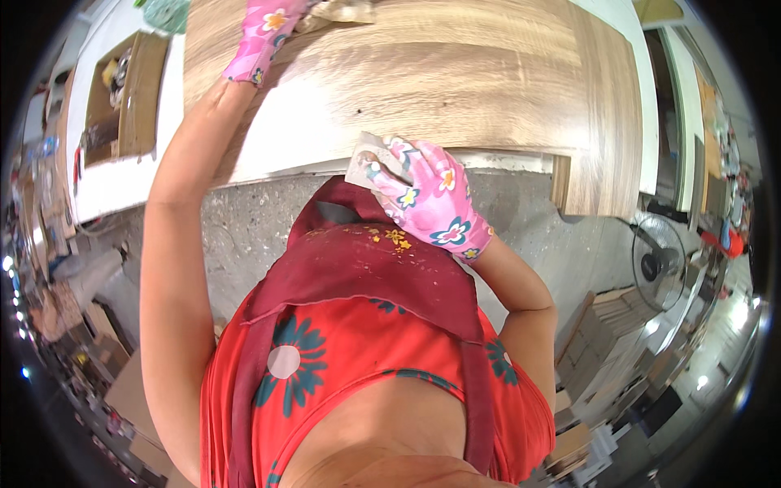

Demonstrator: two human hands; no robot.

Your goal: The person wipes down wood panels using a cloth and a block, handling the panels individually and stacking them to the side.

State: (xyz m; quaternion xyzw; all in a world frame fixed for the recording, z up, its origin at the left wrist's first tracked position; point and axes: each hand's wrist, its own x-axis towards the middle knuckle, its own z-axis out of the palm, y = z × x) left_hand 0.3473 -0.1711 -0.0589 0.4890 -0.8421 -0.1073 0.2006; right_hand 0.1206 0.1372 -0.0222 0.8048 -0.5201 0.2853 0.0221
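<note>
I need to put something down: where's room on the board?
The board is bare between the left hand and right hand, besides dark spots, and toward its right end. It's crowded around the left hand and tan scrap, and inside the brown box.

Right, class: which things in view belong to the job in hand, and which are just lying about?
Seemingly in the job:
wood-grain panel
pale pad, in the right hand
crumpled beige piece, by the left hand
pink flowered gloves
maroon apron

Seemingly lying about:
open brown box
fan
stacked cardboard
</note>
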